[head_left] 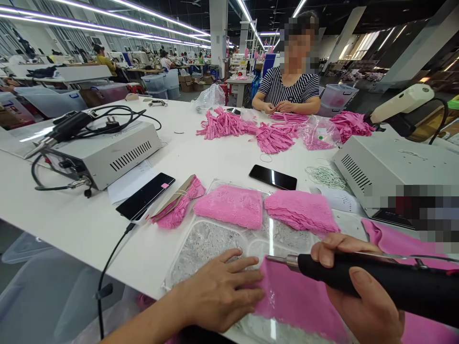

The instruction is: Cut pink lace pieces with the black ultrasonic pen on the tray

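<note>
While the left hand (218, 296) lies flat with its fingers spread wide, fingertips pressing the left edge of a pink cloth piece (297, 301), the right hand (358, 291) is wrapped tight around the black handle of a corded tool (387, 284). The tool's metal tip (279, 259) points left and sits at the cloth's far edge, just beside the left fingertips; whether it touches the cloth I cannot tell. The cloth lies at the near edge of the white table (71, 215), over a clear sheet (204, 243) with pale lace beneath.

To my eye, the step in hand is working the cloth's edge with the tip while the other hand pins it flat. Any next move along that edge calls for a steady tip, a taut cloth and left fingers held clear of the metal.

Farther off lie two pink lace stacks (229, 205), a dark phone (273, 177), and a grey machine box (107, 153) at left. At the far side a person in a striped top (287, 88) handles pink strips (229, 124).
</note>
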Available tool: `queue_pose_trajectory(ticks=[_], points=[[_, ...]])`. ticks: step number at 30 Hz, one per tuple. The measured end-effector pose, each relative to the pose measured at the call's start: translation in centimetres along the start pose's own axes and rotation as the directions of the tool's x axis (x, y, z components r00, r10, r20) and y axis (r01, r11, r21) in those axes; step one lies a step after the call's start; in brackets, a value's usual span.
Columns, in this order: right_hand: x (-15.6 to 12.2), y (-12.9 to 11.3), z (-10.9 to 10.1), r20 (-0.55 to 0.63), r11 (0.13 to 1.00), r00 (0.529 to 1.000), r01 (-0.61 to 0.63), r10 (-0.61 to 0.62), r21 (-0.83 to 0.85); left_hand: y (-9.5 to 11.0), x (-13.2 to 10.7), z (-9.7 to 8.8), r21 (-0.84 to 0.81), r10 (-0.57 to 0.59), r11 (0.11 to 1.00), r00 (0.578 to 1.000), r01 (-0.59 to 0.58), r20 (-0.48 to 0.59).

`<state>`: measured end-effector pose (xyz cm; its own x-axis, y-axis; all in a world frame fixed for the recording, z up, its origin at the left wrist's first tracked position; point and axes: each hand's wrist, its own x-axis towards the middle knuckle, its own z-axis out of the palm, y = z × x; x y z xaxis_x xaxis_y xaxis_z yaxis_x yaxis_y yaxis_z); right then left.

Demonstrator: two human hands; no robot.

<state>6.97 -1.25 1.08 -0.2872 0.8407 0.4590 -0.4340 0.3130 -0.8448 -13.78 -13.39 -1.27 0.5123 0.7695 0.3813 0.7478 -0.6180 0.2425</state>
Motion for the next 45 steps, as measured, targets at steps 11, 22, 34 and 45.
queue_pose_trajectory(ticks=[11,22,34,45], points=[[0.2,-0.2,0.4,0.003,1.0,1.0,-0.006,0.007,-0.024,-0.2,-0.1,0.1,-0.026,-0.003,1.0,1.0,0.004,0.009],[0.1,-0.7,0.4,-0.003,0.997,0.999,-0.045,0.045,0.069,1.6,-3.0,-0.9,-0.064,-0.071,0.995,0.996,0.075,0.062],[-0.4,-0.6,1.0,0.031,0.995,0.996,-0.089,0.088,0.039,1.9,-4.0,-0.8,-0.081,-0.062,0.995,0.998,0.064,0.03],[-0.5,-1.4,1.4,0.038,0.993,0.993,-0.11,0.108,0.05,1.8,-4.1,-0.7,-0.134,-0.047,0.99,0.998,0.042,-0.036]])
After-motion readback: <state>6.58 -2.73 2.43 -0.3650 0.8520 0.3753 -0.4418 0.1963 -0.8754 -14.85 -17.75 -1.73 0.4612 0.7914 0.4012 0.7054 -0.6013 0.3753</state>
